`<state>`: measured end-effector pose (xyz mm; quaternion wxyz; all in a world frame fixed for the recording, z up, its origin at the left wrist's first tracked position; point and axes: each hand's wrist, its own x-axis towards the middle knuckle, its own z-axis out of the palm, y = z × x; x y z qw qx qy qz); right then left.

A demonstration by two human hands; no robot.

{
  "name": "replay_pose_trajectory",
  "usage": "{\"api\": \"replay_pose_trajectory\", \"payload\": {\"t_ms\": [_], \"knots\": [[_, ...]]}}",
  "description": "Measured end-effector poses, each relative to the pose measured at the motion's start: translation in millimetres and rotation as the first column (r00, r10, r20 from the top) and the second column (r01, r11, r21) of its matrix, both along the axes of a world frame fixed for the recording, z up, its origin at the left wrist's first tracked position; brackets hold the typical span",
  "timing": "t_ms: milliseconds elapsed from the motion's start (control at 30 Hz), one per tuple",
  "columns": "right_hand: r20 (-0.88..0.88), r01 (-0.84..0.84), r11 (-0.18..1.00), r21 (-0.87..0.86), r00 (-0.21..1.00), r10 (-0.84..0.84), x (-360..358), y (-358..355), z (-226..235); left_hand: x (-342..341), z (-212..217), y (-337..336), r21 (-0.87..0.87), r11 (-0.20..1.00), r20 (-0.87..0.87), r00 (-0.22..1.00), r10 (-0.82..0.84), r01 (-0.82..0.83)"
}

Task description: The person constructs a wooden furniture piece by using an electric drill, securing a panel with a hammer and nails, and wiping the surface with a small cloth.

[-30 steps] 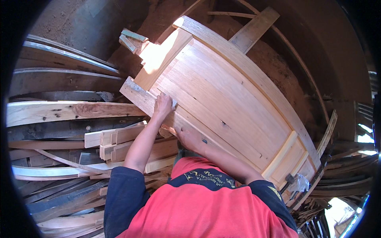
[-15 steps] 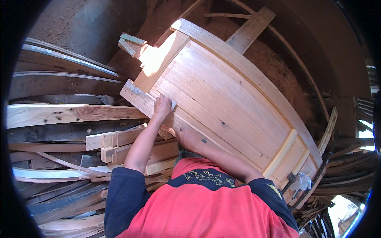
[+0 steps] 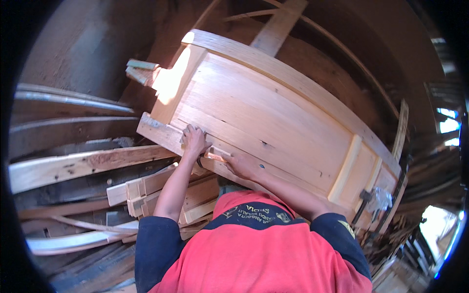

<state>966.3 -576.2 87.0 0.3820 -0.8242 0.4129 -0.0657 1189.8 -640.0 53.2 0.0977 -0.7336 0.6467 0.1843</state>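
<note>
1. Centrally, a large pale wooden panel [image 3: 273, 112] with a raised frame lies tilted across the view, running from about 11 o'clock down to 4 o'clock.
2. The left hand [image 3: 194, 140] rests on the panel's lower frame rail, at roughly 9 o'clock from the picture's middle; its fingers are bent and pressed down on the wood, and whether something lies under the palm cannot be told.
3. The right hand [image 3: 243, 166] sits just beside it, toward 4 o'clock of the left hand, lying along the same rail with its fingers closed about a small wooden piece [image 3: 215, 156] that pokes out toward the left hand.
4. Both forearms rise from the lower edge, out of a red shirt with dark blue sleeves [image 3: 254, 254].
5. At 8 o'clock lies a heap of cut timber blocks [image 3: 146, 188], with long curved planks [image 3: 73, 166] beyond them toward 9 o'clock.
6. At 4 o'clock, a dark metal clamp [image 3: 364, 205] hangs at the panel's far end.
7. Behind the panel, at 12 o'clock, a wooden batten [image 3: 278, 24] leans.
</note>
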Motion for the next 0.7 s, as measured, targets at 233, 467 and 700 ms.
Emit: {"api": "replay_pose_trajectory", "payload": {"t_ms": [233,467,700], "knots": [[-0.077,-0.029,0.999,-0.031,0.997,0.027,-64,49,-3,11,-11,6,-0.01,0.994,-0.056,0.993,0.105,-0.106],[-0.123,0.338,0.93,0.143,0.939,-0.322,-183,133,1,-16,-21,40,-0.293,0.943,-0.334,0.941,0.055,-0.159],[-0.044,0.803,0.543,0.245,0.568,-0.822,-279,249,12,-196,-34,129,-0.224,0.962,-0.5,0.829,-0.25,0.155]]}}
